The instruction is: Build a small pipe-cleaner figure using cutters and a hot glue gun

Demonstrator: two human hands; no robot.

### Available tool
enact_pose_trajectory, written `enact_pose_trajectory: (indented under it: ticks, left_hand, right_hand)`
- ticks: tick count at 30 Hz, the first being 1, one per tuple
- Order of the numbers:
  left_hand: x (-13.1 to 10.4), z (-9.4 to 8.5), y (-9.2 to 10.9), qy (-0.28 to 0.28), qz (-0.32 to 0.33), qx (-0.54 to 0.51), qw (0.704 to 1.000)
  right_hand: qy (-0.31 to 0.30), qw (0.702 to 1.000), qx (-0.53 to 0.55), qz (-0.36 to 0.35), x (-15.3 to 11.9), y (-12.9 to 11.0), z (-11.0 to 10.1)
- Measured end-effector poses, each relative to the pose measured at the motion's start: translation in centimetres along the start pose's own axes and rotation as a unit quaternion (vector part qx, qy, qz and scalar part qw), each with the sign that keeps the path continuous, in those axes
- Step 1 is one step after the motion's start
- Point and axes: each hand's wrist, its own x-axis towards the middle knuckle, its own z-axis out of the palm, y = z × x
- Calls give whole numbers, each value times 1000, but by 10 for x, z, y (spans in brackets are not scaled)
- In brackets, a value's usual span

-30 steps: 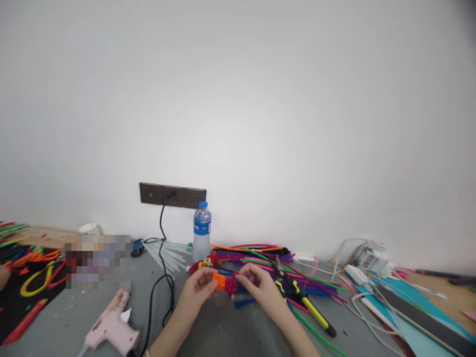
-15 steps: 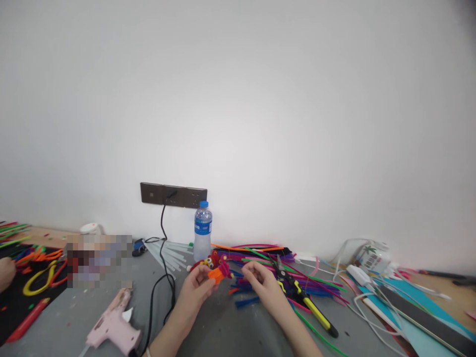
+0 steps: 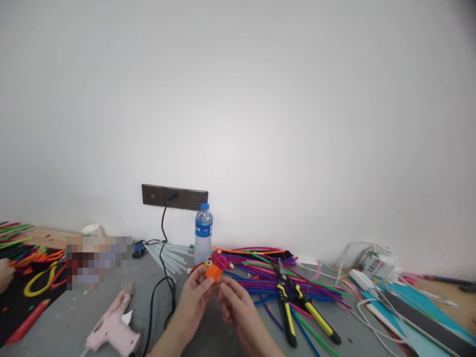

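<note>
Between thumb and fingers, my left hand (image 3: 193,297) pinches a small figure (image 3: 216,267) of orange and magenta pipe cleaner with yellowish tips. My right hand (image 3: 238,300) is right beside it at the lower edge of the figure, fingers curled together; whether they grip part of it is hidden. Behind the hands lies a heap of purple, blue and pink pipe cleaners (image 3: 260,283). Pliers with yellow and black handles (image 3: 284,310) rest on the heap's right part, their handles apart.
A water bottle (image 3: 203,235) stands behind my hands. A pink glue gun (image 3: 113,327) and black cable (image 3: 150,312) lie left. Another person's hand (image 3: 5,275) is at the far left edge. White cables (image 3: 372,325) and a dark flat device (image 3: 420,317) lie right.
My right hand has moved left and down to meet my left hand, uncovering more of the pliers. The figure has moved slightly up and left and is more upright.
</note>
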Motion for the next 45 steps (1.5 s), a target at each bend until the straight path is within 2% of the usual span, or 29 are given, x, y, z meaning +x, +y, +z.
enact_pose_trajectory:
  ticks: [2, 5, 8, 12, 16, 24, 32, 39, 45]
  left_hand:
    - [-2, 1, 0, -2, 13, 8, 1000]
    - [-4, 1, -2, -9, 30, 29, 999]
    - [-3, -1, -4, -43, 48, 65, 996]
    - [4, -7, -7, -99, 106, 116, 983]
    - [8, -12, -8, -136, 112, 199, 964]
    - [8, -17, -10, -148, 121, 273, 943]
    - [14, -26, -12, -123, 141, 325, 927]
    - [13, -24, -9, -106, 209, 367, 900]
    - [11, -23, -6, -114, 211, 394, 887]
  right_hand:
    - [21, 998, 59, -12, -1, 11, 11]
    - [38, 995, 95, -21, -3, 19, 17]
    - [52, 993, 100, -31, -2, 21, 15]
    - [74, 993, 85, -46, 2, 22, 10]
    - [78, 993, 45, -76, 2, 20, 8]
    - [68, 994, 31, -75, 5, 8, 1]
    - [43, 990, 136, 6, 10, 9, -2]
    - [42, 987, 149, 37, 10, 8, -2]
    - [34, 985, 154, 66, 5, 2, 2]
